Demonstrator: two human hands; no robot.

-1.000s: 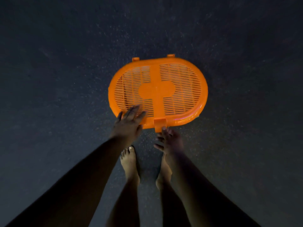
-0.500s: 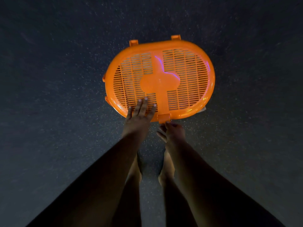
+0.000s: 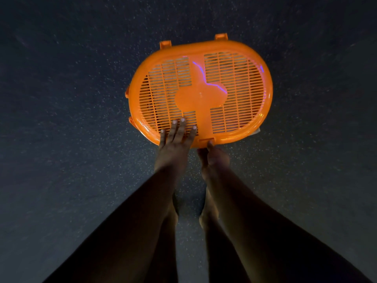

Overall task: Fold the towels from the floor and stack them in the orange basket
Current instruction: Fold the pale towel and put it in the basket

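Both hands on basket lid (left flat)

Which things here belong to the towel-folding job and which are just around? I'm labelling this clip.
Part of the job:
- orange basket, slatted lid closed
- left hand, fingers flat on the lid
- right hand, at the front latch

Just around:
- dark speckled floor
- bare feet

No towels are in view.

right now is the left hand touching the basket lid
Touching. The head view shows the left hand with straight fingers lying flat on the slatted lid near its front edge, no gap visible.
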